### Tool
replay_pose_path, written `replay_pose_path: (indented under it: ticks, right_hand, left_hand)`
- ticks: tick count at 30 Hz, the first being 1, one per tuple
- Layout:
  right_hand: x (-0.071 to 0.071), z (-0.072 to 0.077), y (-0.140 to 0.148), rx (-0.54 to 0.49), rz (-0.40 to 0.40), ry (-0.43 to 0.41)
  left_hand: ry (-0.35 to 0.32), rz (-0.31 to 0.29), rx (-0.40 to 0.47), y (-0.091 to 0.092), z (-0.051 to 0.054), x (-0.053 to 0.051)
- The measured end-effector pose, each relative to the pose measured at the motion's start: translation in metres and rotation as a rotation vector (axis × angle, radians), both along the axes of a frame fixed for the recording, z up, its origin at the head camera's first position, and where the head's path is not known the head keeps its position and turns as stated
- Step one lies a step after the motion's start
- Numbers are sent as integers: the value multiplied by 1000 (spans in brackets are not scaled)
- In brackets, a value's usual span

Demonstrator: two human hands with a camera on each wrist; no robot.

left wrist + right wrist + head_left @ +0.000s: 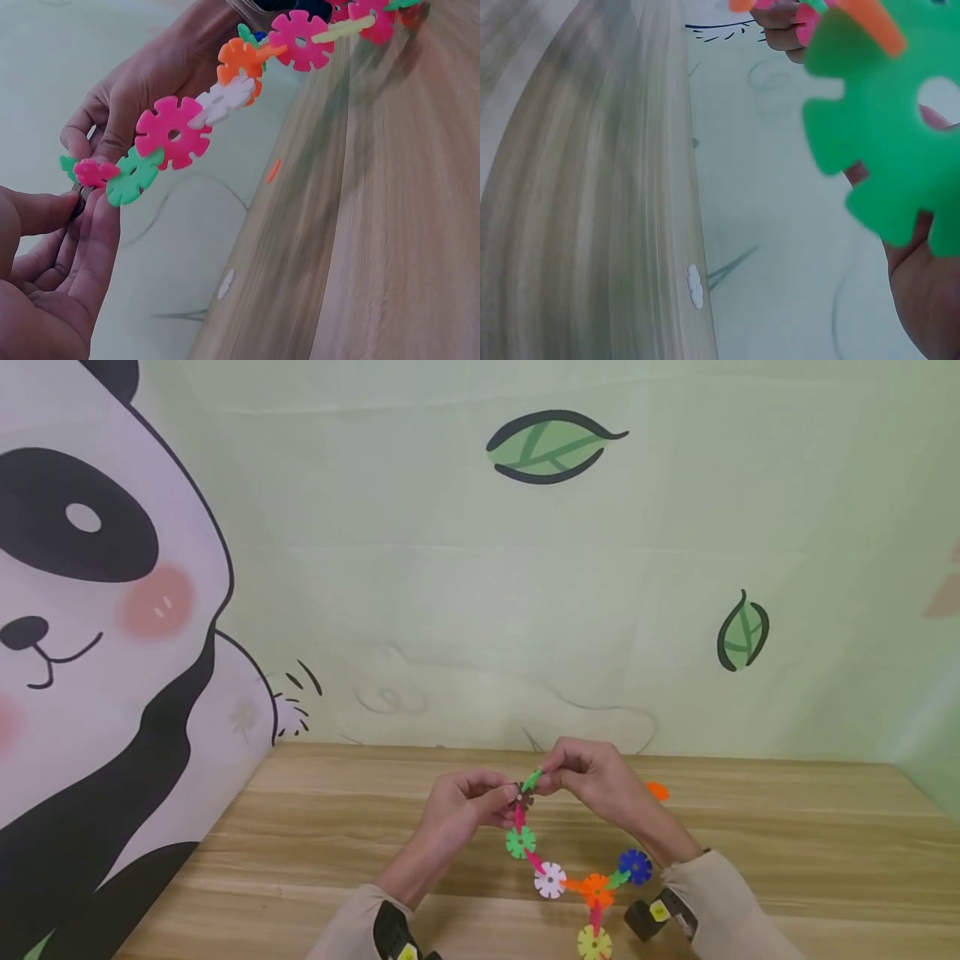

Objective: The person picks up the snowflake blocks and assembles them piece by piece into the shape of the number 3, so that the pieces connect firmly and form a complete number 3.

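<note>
A chain of notched, flower-shaped plastic discs hangs between and below both hands. At its upper end my left hand (463, 807) pinches a brown disc (522, 800) between thumb and fingers. My right hand (594, 778) pinches a small green disc (532, 779), which touches the brown one; whether their slots interlock I cannot tell. Down the chain come a pink disc (174, 133), a white disc (551, 880) and an orange disc (597, 893). From there it branches to a blue disc (635, 866) and a yellow disc (595, 942). In the right wrist view, a close green disc covers much of the right hand.
On the wooden table (337, 835), a loose orange disc (657, 791) lies beyond the right forearm. A white disc (695, 286) lies near the table's far edge. Behind stands a pale green cloth backdrop (375, 527) printed with a panda and leaves.
</note>
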State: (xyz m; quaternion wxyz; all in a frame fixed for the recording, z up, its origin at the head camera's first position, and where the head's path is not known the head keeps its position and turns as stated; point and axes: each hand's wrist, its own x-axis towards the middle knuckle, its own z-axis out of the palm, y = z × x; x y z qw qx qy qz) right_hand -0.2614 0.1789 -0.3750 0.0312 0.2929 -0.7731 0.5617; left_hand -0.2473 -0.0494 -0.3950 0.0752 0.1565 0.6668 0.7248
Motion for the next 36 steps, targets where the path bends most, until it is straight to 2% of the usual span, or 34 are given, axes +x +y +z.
replay_pose_path:
  ticks: [6, 11, 19, 23, 26, 31, 36]
  right_hand:
    - [0, 4, 1, -1, 17, -7]
    - [2, 10, 3, 50, 46, -12]
    - [5, 16, 1, 146, 110, -53]
    - [5, 16, 1, 173, 119, -57]
    - [4, 20, 6, 214, 95, -33]
    - [-7, 36, 22, 313, 0, 22]
    - [-25, 44, 36, 361, -37, -27]
  left_hand:
    - [-20, -60, 1, -4, 2, -1]
    - [-17, -114, -7, -7, 4, -2]
    - [64, -177, -125, -11, 5, -2]
    - [78, -208, -151, -14, 4, -2]
    - [72, -223, -161, -14, 2, -3]
    - [64, -213, -177, -14, 2, -4]
    - [60, -184, -187, -17, 4, -5]
